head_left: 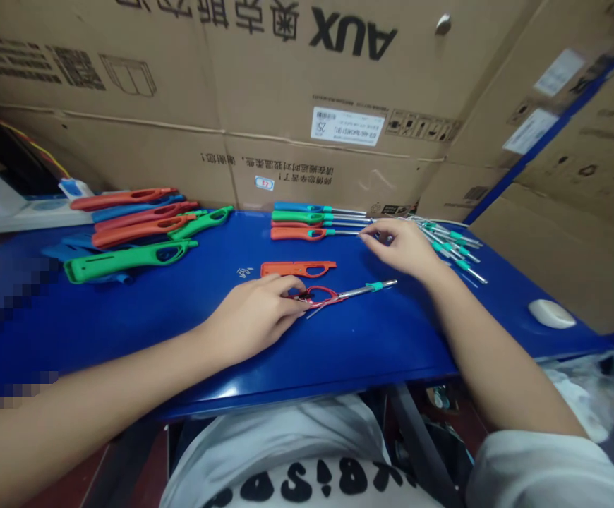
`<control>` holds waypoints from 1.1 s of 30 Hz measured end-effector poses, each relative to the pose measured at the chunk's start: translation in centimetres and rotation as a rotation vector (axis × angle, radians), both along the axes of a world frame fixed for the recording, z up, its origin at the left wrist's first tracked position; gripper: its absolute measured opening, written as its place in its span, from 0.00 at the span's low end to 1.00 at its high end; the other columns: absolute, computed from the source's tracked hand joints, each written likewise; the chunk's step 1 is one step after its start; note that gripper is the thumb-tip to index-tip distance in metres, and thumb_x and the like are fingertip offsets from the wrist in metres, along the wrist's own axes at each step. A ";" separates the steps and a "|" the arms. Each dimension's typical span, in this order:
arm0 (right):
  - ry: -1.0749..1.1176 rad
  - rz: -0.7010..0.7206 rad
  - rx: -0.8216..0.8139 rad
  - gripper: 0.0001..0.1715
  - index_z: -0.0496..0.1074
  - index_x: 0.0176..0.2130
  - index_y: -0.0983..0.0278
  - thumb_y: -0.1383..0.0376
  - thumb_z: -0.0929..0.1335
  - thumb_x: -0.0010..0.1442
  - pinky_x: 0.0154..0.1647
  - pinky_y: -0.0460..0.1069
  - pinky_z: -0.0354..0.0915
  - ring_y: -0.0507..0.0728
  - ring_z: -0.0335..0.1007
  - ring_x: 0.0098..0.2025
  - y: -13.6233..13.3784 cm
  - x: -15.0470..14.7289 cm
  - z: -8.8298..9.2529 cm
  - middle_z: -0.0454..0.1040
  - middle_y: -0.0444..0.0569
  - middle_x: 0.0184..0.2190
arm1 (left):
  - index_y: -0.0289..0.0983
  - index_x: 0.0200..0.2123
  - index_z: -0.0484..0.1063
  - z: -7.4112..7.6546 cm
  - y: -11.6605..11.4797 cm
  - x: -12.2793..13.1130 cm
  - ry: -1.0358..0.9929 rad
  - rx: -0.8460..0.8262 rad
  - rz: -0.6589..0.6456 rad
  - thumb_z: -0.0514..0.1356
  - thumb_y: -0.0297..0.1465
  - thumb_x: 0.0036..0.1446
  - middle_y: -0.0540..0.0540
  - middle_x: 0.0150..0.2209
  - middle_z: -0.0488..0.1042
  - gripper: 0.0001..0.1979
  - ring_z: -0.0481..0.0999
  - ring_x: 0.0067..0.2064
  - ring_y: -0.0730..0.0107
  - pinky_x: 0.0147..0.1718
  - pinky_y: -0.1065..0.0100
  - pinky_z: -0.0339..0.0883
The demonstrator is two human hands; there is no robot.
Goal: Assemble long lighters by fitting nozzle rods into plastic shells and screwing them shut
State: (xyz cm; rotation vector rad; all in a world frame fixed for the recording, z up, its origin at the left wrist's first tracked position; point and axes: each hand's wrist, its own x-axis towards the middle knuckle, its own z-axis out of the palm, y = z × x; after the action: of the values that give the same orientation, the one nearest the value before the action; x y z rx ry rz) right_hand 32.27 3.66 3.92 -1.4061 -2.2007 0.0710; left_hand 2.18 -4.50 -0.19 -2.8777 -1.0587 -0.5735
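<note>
My left hand has its fingers closed on a red lighter body low on the blue table; a metal tube with a teal collar extends from it to the right. Just above lies an orange handle shell. My right hand is by the metal tips of a row of lighters with blue, green and orange handles. Its thumb and finger are curled close together, and whatever may be between them is too small to make out. To its right is a pile of loose metal tubes with teal collars.
Red, blue and green handle shells lie at the left, near a white power strip. Tiny metal bits rest beside the orange shell. A white oval object sits at the right. Cardboard walls the table's back.
</note>
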 end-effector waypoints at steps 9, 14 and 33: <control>-0.164 -0.797 -0.207 0.16 0.83 0.43 0.64 0.71 0.71 0.53 0.45 0.52 0.70 0.64 0.78 0.46 3.5 10.1 -0.2 0.82 0.57 0.44 | 0.42 0.56 0.77 0.5 -0.8 0.1 0.073 0.023 0.023 0.54 0.32 0.69 0.48 0.54 0.80 0.17 0.81 0.52 0.58 0.48 0.60 0.77; -0.152 -0.774 -0.177 0.18 0.81 0.48 0.63 0.68 0.69 0.58 0.50 0.50 0.69 0.62 0.76 0.51 4.4 10.1 -1.4 0.80 0.56 0.49 | 0.41 0.56 0.77 0.4 -0.7 -0.1 0.069 -0.086 0.041 0.50 0.34 0.72 0.46 0.52 0.81 0.19 0.83 0.49 0.59 0.48 0.61 0.78; -0.226 -0.844 -0.121 0.17 0.79 0.47 0.65 0.61 0.69 0.62 0.48 0.55 0.69 0.66 0.72 0.54 5.2 8.4 -3.1 0.70 0.62 0.55 | 0.37 0.61 0.73 0.0 -0.5 -0.3 0.024 -0.066 0.009 0.53 0.31 0.71 0.42 0.50 0.82 0.19 0.84 0.47 0.56 0.44 0.59 0.79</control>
State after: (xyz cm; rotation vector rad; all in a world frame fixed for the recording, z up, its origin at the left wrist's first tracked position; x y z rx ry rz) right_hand 40.69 8.83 0.85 -2.3861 -1.6001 -0.2690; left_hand 1.93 -5.04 -0.19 -2.9267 -1.1072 -0.5122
